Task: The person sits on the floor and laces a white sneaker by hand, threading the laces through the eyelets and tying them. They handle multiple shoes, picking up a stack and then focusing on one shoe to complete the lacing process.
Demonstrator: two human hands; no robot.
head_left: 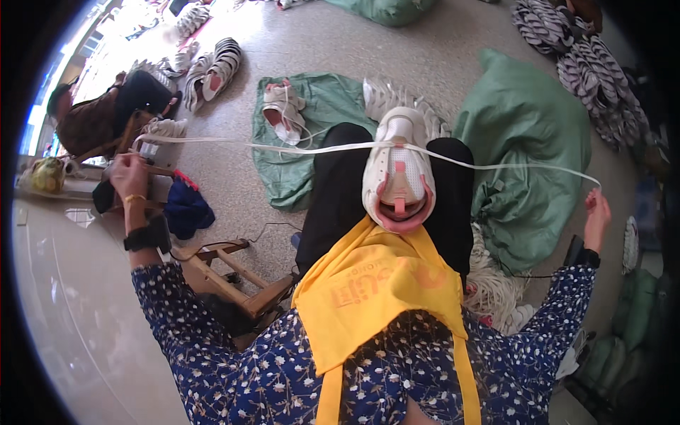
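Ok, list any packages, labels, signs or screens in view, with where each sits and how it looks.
Printed mark: on the yellow apron over the lap, orange, upside down.
Green sacks: on the floor to the right, soft, bulging.
Flat green sack: floor ahead, shoe on it.
No signs or screens.

A shoe workshop: rows of striped soles [588, 64] at one o'clock, green sacks [524, 142] on concrete floor [425, 49], laces [496, 283] heaped at four.

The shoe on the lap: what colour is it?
White with pink lining and tongue tab, seen in the head view.
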